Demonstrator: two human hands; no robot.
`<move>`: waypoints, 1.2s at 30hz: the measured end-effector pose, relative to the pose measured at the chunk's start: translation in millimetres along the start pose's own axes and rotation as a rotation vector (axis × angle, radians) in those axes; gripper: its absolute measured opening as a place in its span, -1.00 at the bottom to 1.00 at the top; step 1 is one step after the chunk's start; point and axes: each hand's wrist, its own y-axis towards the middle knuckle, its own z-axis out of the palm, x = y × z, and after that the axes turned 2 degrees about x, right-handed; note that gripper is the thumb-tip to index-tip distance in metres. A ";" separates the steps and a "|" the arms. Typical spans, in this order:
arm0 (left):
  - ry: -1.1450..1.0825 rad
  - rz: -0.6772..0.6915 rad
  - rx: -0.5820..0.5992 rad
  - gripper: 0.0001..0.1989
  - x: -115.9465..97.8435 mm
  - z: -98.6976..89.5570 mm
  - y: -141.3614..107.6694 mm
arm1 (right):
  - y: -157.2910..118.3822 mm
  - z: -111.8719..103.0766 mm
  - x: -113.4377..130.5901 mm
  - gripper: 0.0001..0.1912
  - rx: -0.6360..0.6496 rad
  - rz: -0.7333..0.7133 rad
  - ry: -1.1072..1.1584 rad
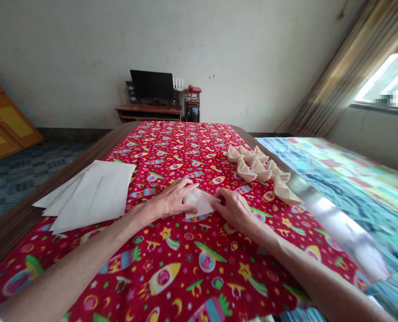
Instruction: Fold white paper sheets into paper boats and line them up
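A small folded sheet of paper [200, 202] lies on the red patterned cloth [181, 243] in front of me. My left hand [175, 197] grips its left edge, thumb below and fingers above. At the paper's right end, my right hand [234, 208] pinches the corner between thumb and fingers. Left of my hands rests a fanned pile of flat white paper sheets [94, 194]. Several folded paper boats [261, 167], cream-coloured with pointed ends, stand grouped on the cloth to the right.
The cloth covers a brown wooden table [27, 219]. Along its right side is a bed [346, 179] with a checked and blue cover. A monitor [152, 85] stands on a small desk [150, 109] by the far wall. A wooden cabinet [7, 118] is at the far left.
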 end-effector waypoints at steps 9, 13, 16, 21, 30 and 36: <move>0.056 -0.115 -0.119 -0.35 -16.2 7.6 -2.3 | 38.2 -3.2 -8.6 -0.93 -0.004 -0.101 0.176; 0.085 -0.155 -0.179 -0.51 -17.8 11.7 -1.3 | 43.8 2.9 -13.7 -0.89 -0.007 -0.095 0.130; 0.077 -0.165 -0.219 -0.54 -11.8 14.0 -1.1 | 39.3 7.2 -15.6 -0.84 -0.042 -0.183 0.085; 0.070 -0.171 -0.255 -0.51 -6.4 16.5 -0.1 | 33.0 10.2 -16.3 -0.77 -0.076 -0.283 0.022; 0.055 -0.155 -0.244 -0.44 -13.3 12.3 -2.5 | 32.2 10.0 -16.4 -0.84 -0.117 -0.328 -0.029; 0.087 -0.204 -0.258 -0.34 -12.5 13.4 -1.8 | 32.5 10.3 -15.5 -0.93 -0.123 -0.314 0.032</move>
